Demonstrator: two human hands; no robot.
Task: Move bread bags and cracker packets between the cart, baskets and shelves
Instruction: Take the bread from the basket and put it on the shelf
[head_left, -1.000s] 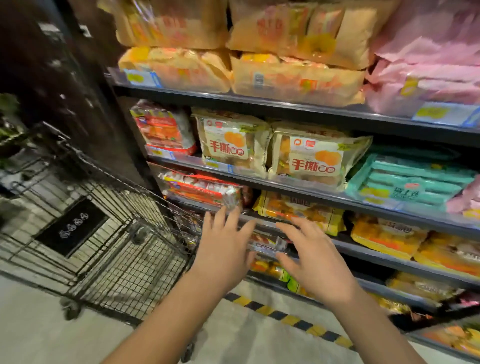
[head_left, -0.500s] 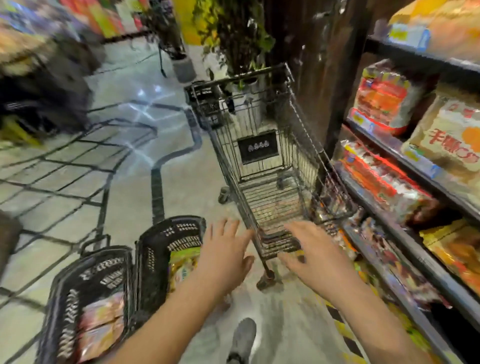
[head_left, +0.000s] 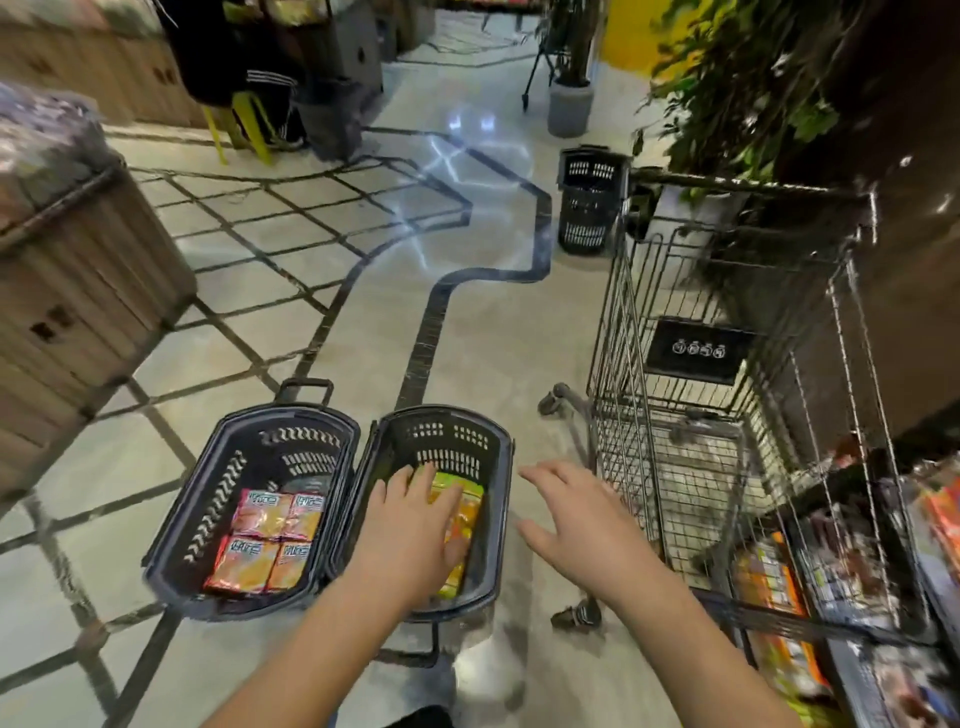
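Observation:
Two black baskets stand side by side on the floor in front of me. The left basket (head_left: 208, 514) holds several orange and pink cracker packets (head_left: 265, 540). The right basket (head_left: 498, 467) holds a yellow-green bread bag (head_left: 462, 509). My left hand (head_left: 410, 530) is spread flat over that bag, fingers straight; whether it touches the bag is unclear. My right hand (head_left: 576, 519) hovers open and holds nothing, between the right basket and the wire cart (head_left: 722, 395) on the right. I see nothing inside the cart.
Shelves (head_left: 893, 613) with packaged goods run along the right edge behind the cart. A third black basket (head_left: 589, 200) stands further up the aisle beside a potted plant (head_left: 737, 88). A wooden display stand (head_left: 78, 291) is at the left.
My view has swung left from the shelves to the floor baskets. Both hands have come down from the shelf; the left is now over the bread bag in the right basket.

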